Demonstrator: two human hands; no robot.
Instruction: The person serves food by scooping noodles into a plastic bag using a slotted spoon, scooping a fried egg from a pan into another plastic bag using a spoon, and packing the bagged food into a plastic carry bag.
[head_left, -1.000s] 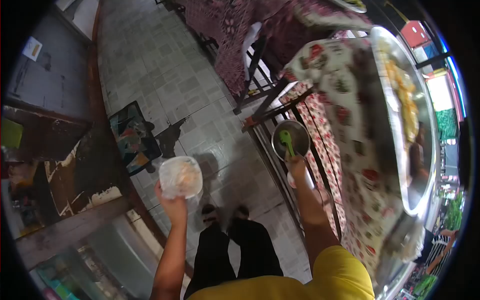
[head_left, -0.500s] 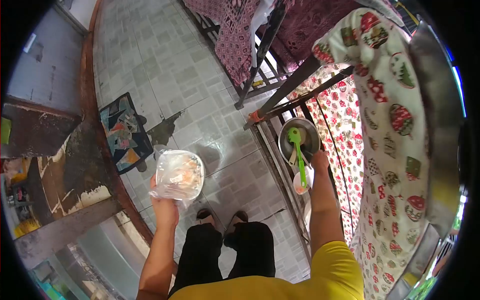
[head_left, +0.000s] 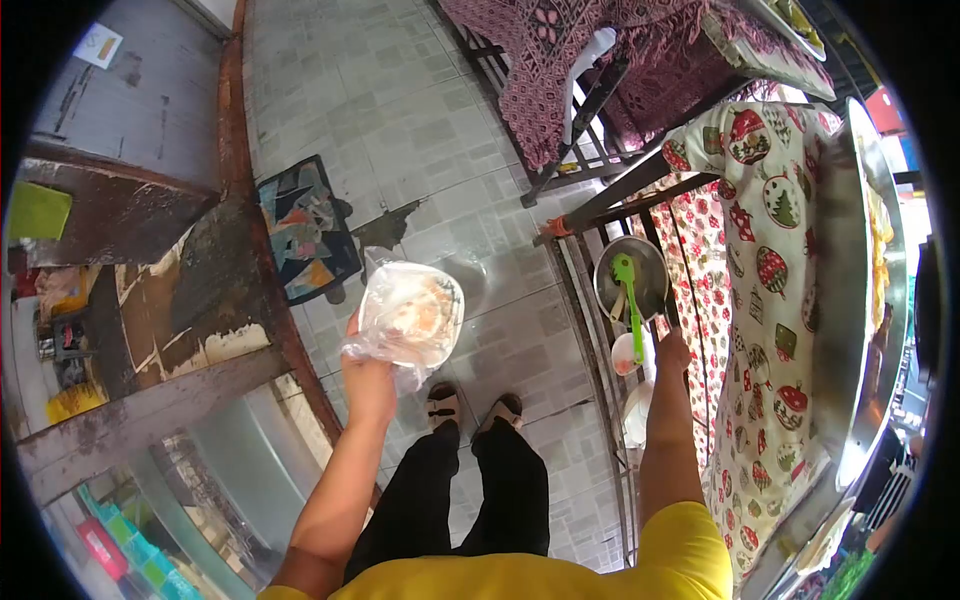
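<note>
My left hand (head_left: 368, 385) holds a white container (head_left: 412, 315) by its near left side, with clear plastic over it and pale orange food showing inside. Its fingers are wrapped under the rim. At the right, my right hand (head_left: 674, 350) is at the near edge of a metal pan (head_left: 645, 262), fingers closed around what looks like its dark handle. A green slotted spoon (head_left: 630, 300) and a pale utensil (head_left: 618, 303) rest in the pan, which is over a dark slatted rack (head_left: 590, 330). Just below the pan is a small white cup (head_left: 626, 352).
A table with a fruit-print cloth (head_left: 770, 300) bears a large metal tray (head_left: 858, 420) of food on the right. Beyond stands a table with a purple cloth (head_left: 530, 80). A patterned mat (head_left: 308, 230) lies on the tiled floor, beside a worn cabinet (head_left: 120, 190).
The view has shifted, and the tray at the right shows again. Both hands keep their holds. The spoon, lifted within the pan earlier, now leans there with my right hand at the pan's edge.
</note>
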